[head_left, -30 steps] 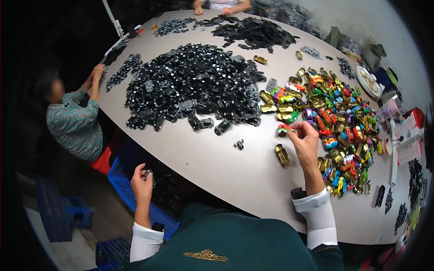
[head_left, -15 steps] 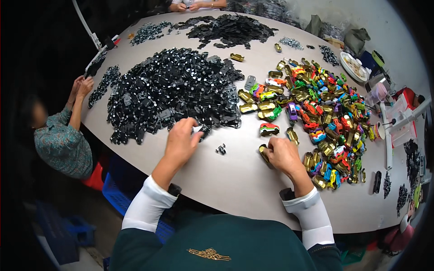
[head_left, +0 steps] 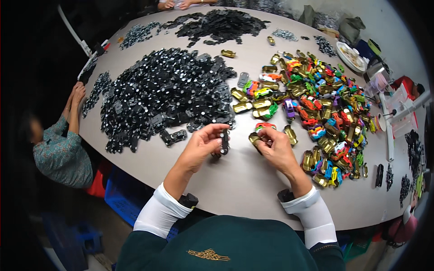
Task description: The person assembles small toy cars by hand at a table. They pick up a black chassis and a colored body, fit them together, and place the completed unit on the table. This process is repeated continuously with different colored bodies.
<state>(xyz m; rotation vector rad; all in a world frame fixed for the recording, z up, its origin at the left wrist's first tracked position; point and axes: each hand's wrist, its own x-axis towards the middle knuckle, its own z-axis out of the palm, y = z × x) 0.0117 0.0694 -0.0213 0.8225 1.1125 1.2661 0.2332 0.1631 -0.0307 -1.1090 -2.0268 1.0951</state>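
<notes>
While pinched, black chassis (head_left: 224,141) nears gold shell (head_left: 254,139).

Black chassis part (head_left: 224,142) looked matt plastic; gold car shell (head_left: 256,139) was seen glossy, possibly metallic-coated; table (head_left: 235,180) appeared smooth, matt.

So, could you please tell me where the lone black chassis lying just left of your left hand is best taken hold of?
Probably across its two long sides, near the middle, coming from above. The black chassis lies flat on the table, apart from the big black pile, so fingers have room on both sides, and its narrow width suits a pinch.
</notes>
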